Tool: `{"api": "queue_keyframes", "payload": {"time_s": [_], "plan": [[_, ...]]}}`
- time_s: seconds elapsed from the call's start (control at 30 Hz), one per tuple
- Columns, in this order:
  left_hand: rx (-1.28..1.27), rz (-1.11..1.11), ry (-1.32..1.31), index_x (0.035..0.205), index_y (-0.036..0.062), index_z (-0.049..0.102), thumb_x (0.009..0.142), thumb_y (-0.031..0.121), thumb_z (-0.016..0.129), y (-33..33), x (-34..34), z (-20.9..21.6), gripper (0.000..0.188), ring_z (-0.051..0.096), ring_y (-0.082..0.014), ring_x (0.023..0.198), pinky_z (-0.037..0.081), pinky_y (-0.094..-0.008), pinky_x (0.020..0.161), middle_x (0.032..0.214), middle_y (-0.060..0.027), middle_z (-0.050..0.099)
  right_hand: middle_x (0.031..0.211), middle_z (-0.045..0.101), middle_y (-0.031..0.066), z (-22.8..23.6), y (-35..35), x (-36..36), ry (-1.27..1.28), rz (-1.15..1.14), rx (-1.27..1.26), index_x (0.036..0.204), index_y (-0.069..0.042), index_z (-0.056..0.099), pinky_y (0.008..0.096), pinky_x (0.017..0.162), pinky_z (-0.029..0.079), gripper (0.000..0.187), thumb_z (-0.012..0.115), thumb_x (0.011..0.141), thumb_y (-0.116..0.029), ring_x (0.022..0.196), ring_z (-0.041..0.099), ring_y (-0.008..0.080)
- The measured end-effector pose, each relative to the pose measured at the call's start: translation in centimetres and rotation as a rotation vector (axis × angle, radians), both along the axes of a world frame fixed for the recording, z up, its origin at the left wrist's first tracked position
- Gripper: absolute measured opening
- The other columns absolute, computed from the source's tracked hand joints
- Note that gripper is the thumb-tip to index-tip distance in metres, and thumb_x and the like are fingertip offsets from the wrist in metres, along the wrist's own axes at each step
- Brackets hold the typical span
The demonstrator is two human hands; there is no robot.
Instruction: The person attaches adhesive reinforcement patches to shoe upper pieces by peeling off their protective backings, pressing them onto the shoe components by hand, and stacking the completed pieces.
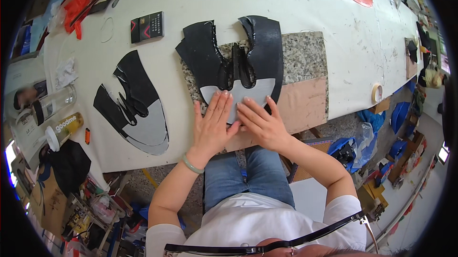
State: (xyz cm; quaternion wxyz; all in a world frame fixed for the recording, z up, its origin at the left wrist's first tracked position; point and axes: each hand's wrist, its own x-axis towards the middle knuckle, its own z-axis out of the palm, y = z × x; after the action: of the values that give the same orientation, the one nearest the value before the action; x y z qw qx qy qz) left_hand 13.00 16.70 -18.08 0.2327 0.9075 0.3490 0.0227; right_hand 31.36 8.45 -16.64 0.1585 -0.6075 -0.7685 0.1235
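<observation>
A black shoe upper [265, 42] with a light grey toe piece lies spread out in front of me, its two side flaps pointing away. My left hand [214, 121] rests flat on the left part of the grey toe, fingers stretched out. On the right part lies my right hand [262, 123], also flat with extended fingers; the thumbs nearly meet at the near edge. Both hands cover much of the toe piece. Under the upper is a speckled stone slab [305, 54], with a pinkish-tan sheet [305, 102] on its near right part. Another black-and-grey shoe upper [148, 102] lies to the left.
Beyond the left upper sits a small black box [147, 27]. A clear jar [57, 99], a cup with yellowish contents [64, 130] and an orange lighter [87, 136] stand or lie at the left edge. A tape roll [377, 93] is at the right edge of the white table [353, 52].
</observation>
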Motion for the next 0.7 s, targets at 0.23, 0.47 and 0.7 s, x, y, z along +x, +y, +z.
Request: {"api": "queue_keyframes", "payload": {"time_s": [0.23, 0.47, 0.7], "plan": [[-0.02, 0.058, 0.078, 0.145, 0.02, 0.04, 0.083, 0.049, 0.063, 0.6, 0.1, 1.0, 0.072, 0.02, -0.027, 0.145, 0.004, -0.07, 0.106, 0.156, -0.0095, 0.024, 0.148, 0.039, -0.0054, 0.1, -3.8, 3.4, -0.123, -0.053, -0.206, 0.137, -0.03, 0.048, 0.0584, 0.109, 0.017, 0.056, 0.063, 0.084, -0.038, 0.139, 0.032, 0.0158], [-0.001, 0.259, -0.007, 0.144, 0.0135, 0.041, 0.084, 0.052, 0.061, -1.6, 2.1, -0.2, 0.075, 0.017, -0.0304, 0.145, 0.002, -0.0677, 0.107, 0.154, -0.0098, 0.029, 0.142, 0.047, -0.002, 1.3, 0.2, 2.4, -0.068, -0.172, -0.196, 0.134, -0.018, 0.051, 0.0572, 0.108, 0.022, 0.056, 0.063, 0.083, -0.039, 0.136, 0.037, 0.0173], [-0.032, 0.239, 0.013, 0.145, 0.0074, 0.037, 0.087, 0.049, 0.058, 0.8, 0.8, 0.9, 0.074, 0.018, -0.0282, 0.145, 0.003, -0.0652, 0.109, 0.153, -0.0104, 0.03, 0.145, 0.044, 0.0053, -0.4, 0.0, 2.9, -0.093, -0.288, -0.041, 0.133, -0.01, 0.051, 0.0563, 0.11, 0.021, 0.047, 0.057, 0.09, -0.03, 0.139, 0.034, 0.0206]]}}
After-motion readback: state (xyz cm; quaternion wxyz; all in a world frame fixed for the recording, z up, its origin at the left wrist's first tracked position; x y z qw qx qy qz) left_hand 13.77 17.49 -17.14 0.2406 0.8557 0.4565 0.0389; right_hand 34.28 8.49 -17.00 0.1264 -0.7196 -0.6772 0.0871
